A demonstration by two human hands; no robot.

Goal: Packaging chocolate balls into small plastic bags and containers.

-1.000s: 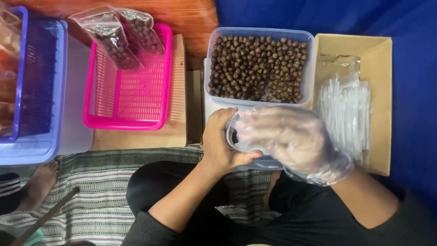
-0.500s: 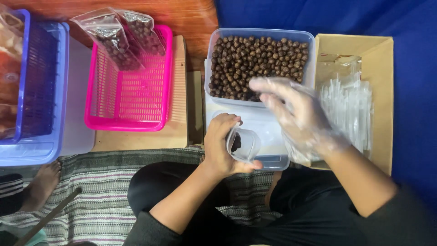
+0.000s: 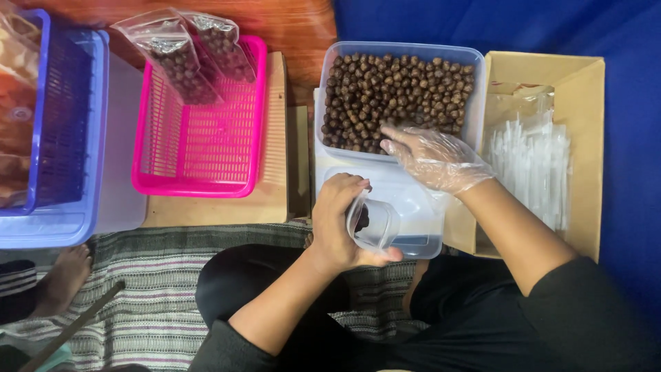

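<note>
L hand (image 3: pixel 342 224) is bare, wrapped round a small clear bag (image 3: pixel 372 222), mouth held open toward the tub (image 3: pixel 475 103); a few brown balls (image 3: pixel 398 96) already sit dark at the bag's bottom. The bag hangs over a clear lid (image 3: pixel 420 220) just below the tub. R hand (image 3: pixel 430 157), in a thin plastic glove, lies at the tub's near edge on the balls, fingers (image 3: pixel 394 140) bent down among them; can't tell if it has closed on any yet.

As I judge it, to do this well: I'd scoop w/ cupped fingers, not pinch, lift clear of the rim, and keep the bag mouth wide and tilted up so nothing rolls off onto the lid. Keep L hand steady, close to the tub, so the carry is short. Filled bags (image 3: pixel 186 58) lean in the pink basket (image 3: pixel 200 138), well apart to the left; box (image 3: pixel 592 138) of clear sleeves sits at right.
</note>
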